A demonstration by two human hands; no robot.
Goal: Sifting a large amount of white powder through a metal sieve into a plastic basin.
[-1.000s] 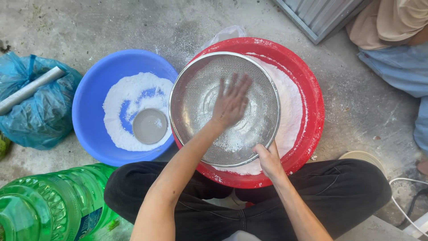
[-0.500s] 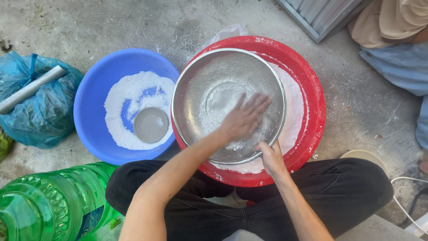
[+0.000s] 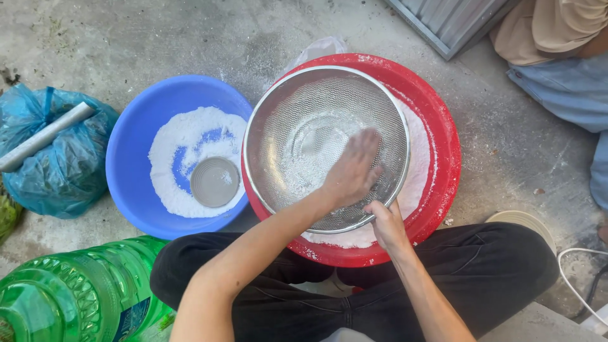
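A round metal mesh sieve (image 3: pixel 297 107) rests over a red basin (image 3: pixel 440 133) that holds white flour (image 3: pixel 418 171). My left hand (image 3: pixel 353 171) lies flat inside the sieve at its near right side, palm down on a thin layer of flour, fingers loosely spread and holding nothing. My right hand (image 3: pixel 385 223) grips the sieve's near rim, thumb over the edge. Both forearms reach in from the bottom of the view, over my crossed legs in black trousers (image 3: pixel 506 272).
A blue basin (image 3: pixel 130 145) to the left holds flour and a small grey bowl (image 3: pixel 215 182). A blue plastic bag with a grey tube (image 3: pixel 57 158) lies far left. A green plastic jug (image 3: pixel 69 297) lies at bottom left. Another person's clothing (image 3: pixel 557 57) shows at top right.
My left hand has swept from the sieve's upper middle down toward its near right side, across the flour. My right hand has stayed on the rim.
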